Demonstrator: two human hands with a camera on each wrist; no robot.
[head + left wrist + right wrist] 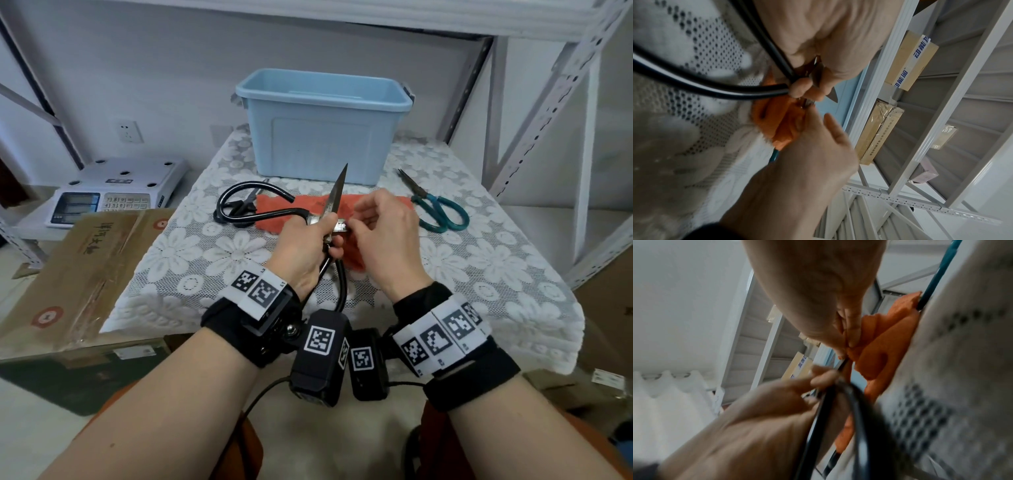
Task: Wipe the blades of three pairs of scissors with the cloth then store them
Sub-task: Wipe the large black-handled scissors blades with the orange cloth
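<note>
In the middle of the frame, the left hand [301,246] holds the big black scissors [329,219] tight by the joint, open, one sharp blade pointing up. They look heavy, hard and sharp, so the handles are the safe place to hold. The right hand [383,233] seems to pinch the other blade, above the orange cloth [284,205] on the table.

Large black-handled scissors [329,219]: blades spread wide, one steel blade pointing up and away, the other level toward the right, raised above the bench. Orange cloth [274,209] lies flat and rumpled beneath them. Teal-handled scissors [433,205] lie closed on the right, tips pointing away. Small black scissors [245,204] lie left, partly under the cloth's edge.
</note>
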